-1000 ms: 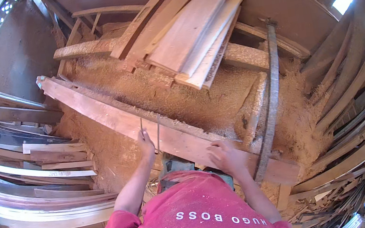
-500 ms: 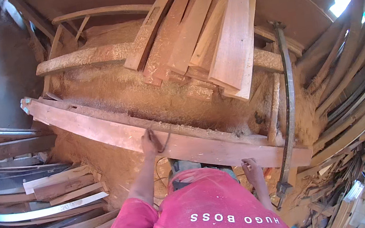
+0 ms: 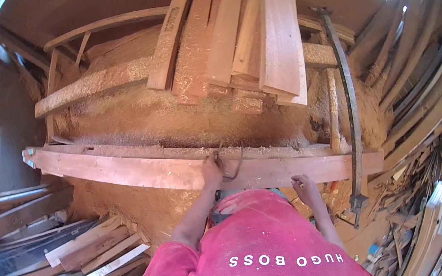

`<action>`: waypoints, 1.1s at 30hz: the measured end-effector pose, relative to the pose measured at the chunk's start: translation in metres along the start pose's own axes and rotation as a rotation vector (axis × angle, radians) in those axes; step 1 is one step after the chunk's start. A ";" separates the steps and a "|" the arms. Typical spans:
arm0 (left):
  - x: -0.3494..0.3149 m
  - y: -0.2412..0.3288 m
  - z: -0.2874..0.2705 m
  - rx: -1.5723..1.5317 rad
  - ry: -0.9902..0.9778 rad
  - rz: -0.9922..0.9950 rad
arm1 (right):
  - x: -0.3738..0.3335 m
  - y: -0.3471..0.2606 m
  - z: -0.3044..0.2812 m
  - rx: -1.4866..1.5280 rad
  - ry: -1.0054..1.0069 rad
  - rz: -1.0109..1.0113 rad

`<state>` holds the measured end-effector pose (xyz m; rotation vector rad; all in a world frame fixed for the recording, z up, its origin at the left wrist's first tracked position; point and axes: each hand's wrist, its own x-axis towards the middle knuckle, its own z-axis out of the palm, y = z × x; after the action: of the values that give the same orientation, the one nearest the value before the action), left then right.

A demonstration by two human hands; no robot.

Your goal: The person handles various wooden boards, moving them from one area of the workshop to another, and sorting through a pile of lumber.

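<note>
A long reddish-brown plank (image 3: 140, 174) lies across in front of me, on edge beside a sawdust-covered top. My left hand (image 3: 212, 172) is at the plank's upper edge near the middle, its fingers closed round a thin dark curved thing (image 3: 240, 161) that lies against the plank's face. Its exact kind cannot be made out. Farther right, my right hand (image 3: 304, 187) is at the plank's lower edge, with its fingers curled and pressed together. Whatever may be in them is too small to see.
Several sawn boards (image 3: 225, 34) lean in a row on the far rail (image 3: 93, 85). A long metal bar clamp (image 3: 347, 96) crosses the plank's right end. Stacked offcuts (image 3: 88, 243) fill the left side, and curved timbers (image 3: 427, 101) crowd the right. Sawdust (image 3: 132, 114) covers the bench.
My left hand has moved to the right along the plank with the dark curved thing. My right hand stays at about the same spot on the plank. The whole view has turned slightly.
</note>
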<state>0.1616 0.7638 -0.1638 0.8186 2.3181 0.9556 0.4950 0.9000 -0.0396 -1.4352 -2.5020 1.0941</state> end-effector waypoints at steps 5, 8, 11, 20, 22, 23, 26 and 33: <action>0.011 0.012 0.001 0.020 -0.105 0.060 | -0.004 -0.009 0.009 0.129 -0.050 0.050; -0.010 0.080 -0.024 0.056 -0.370 0.268 | -0.002 -0.010 0.024 0.306 -0.025 0.107; -0.028 0.122 -0.023 -0.024 -0.428 0.446 | 0.021 -0.050 0.009 0.548 -0.226 0.142; -0.029 0.209 0.032 -0.252 -0.784 0.431 | 0.014 0.007 0.052 0.840 -0.016 0.115; -0.034 0.205 0.038 -0.134 -0.753 0.467 | 0.007 0.047 0.041 1.100 0.029 0.352; -0.033 0.205 0.035 -0.122 -0.728 0.456 | 0.000 0.062 0.029 1.296 0.098 0.462; -0.038 0.199 0.023 -0.157 -0.781 0.219 | -0.021 0.110 -0.008 1.251 0.355 0.581; -0.050 0.148 0.002 0.008 -0.598 -0.003 | -0.035 0.236 -0.021 1.318 0.818 0.670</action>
<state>0.2478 0.8155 -0.0439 0.9489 1.8026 0.5908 0.6959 0.9592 -0.1557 -1.6137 -0.4472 1.3385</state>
